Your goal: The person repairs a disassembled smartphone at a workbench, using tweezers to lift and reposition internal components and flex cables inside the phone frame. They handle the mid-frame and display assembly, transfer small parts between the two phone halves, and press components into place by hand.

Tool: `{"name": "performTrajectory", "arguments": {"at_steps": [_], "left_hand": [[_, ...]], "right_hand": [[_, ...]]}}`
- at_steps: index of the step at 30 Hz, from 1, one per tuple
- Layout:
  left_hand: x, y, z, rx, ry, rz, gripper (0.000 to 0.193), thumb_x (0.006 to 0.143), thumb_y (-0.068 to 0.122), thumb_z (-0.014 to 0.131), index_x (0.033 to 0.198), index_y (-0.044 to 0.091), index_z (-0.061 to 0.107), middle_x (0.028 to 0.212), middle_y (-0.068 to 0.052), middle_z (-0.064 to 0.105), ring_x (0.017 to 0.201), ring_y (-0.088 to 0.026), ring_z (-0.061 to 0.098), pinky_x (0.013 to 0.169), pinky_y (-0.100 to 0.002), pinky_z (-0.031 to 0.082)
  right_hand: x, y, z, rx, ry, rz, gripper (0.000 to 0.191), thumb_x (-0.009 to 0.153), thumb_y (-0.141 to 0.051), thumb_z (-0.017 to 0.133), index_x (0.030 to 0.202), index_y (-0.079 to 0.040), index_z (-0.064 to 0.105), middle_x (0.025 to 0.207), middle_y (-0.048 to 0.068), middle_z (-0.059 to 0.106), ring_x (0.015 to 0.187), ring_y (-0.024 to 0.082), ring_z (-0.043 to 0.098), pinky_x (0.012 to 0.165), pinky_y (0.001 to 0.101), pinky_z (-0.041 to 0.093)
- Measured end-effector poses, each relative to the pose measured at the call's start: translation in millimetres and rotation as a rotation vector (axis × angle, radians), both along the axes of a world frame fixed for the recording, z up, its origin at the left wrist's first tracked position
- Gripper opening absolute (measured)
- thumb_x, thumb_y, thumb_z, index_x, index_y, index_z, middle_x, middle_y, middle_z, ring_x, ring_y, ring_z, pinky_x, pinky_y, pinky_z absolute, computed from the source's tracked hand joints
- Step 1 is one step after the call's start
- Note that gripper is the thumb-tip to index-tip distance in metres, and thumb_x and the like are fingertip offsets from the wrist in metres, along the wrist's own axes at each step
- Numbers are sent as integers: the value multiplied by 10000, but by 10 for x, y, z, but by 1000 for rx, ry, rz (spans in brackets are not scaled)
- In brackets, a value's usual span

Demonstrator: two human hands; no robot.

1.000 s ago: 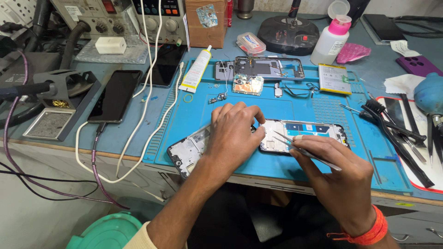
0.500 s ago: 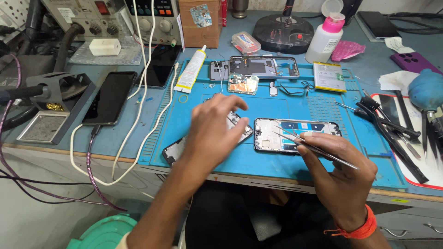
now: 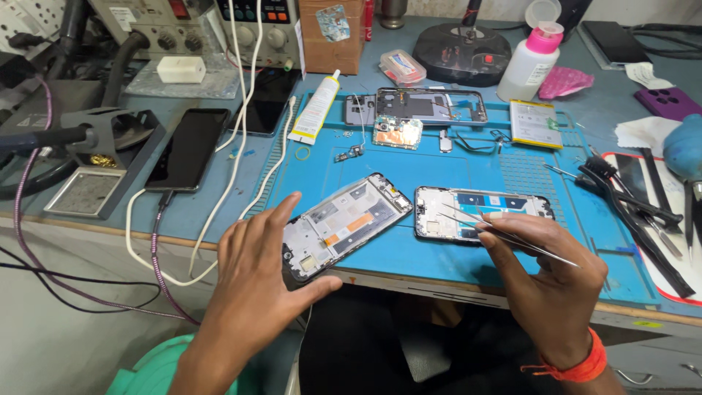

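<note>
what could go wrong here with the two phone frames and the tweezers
The left hand grips the angled phone frame at the mat's near edge, so it might slide off. The tweezers in the right hand point into the other frame and could scratch it. Loose small parts could scatter.

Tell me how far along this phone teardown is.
Done: the phone is opened, with the battery, back housing and small board laid out on the blue mat. In hand: the left hand grips one frame; the right hand points tweezers into the other frame. Reassembly looks not yet begun.
</note>
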State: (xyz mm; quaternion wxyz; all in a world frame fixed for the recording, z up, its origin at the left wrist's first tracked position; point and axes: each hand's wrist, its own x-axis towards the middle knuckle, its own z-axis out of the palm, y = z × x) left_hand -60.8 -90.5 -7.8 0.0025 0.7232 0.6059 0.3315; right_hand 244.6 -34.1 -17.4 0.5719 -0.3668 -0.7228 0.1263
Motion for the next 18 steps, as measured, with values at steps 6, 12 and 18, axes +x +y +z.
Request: {"name": "performTrajectory", "arguments": {"at_steps": [6, 12, 18], "left_hand": [[-101, -36, 26, -246, -48, 105, 1033, 618, 452, 892, 1506, 233, 413, 1262, -72, 569, 1275, -297, 493, 1132, -479, 275], [-66, -47, -98, 44, -239, -69, 953, 655, 246, 919, 1449, 138, 401, 1442, -144, 474, 1389, -359, 428, 1138, -490, 327], [-74, -43, -218, 127, -340, -162, 976, 699, 136, 909, 1494, 145, 343, 1500, -145, 436, 1439, -346, 429, 1177, -441, 382]], "right_hand": [[13, -17, 9, -23, 26, 10, 227, 935, 36, 751, 1154, 30, 693, 1142, 140, 731, 1070, 191, 738, 940, 294, 634], [20, -6, -15, -28, 35, -1, 235, 935, 50, 748, 1164, 32, 694, 1159, 152, 726, 1090, 204, 735, 960, 306, 635], [32, -4, -35, -22, 42, 2, 245, 941, 57, 745, 1178, 32, 688, 1175, 159, 721, 1059, 201, 735, 981, 317, 639]]}}
